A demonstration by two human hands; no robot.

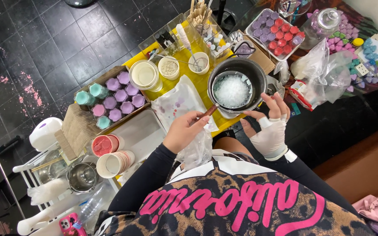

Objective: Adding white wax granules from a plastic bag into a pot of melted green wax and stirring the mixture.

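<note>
Left hand: our bare left hand is curled shut around the brown wooden handle of the small metal pouring pot; a crumpled clear plastic bag hangs under the wrist, and we cannot tell whether the fingers also pinch it.
Right hand: our right hand, in a white fingerless glove, has loosely bent fingers touching the near right rim of the large dark round saucepan; nothing is closed in it.
Pouring pot: it sits inside the saucepan, filled with white translucent flakes.
Saucepan: it stands at the right edge of the yellow table top, toward the near corner.
Paper: a white sheet blotched with purple and pink lies on the yellow table top just left of the saucepan, reaching the near edge.
Far of the paper: a white round tub, a small cup of pale grains and a cream cup holding a metal spoon stand in a row.
Left edge: a brown cardboard box holds purple, teal and pink round candles.
Far right: a clear tray of purple and red round candles lies well apart from the saucepan.
Near left: a stack of pink and cream cups lies beyond the table's near left corner.
</note>
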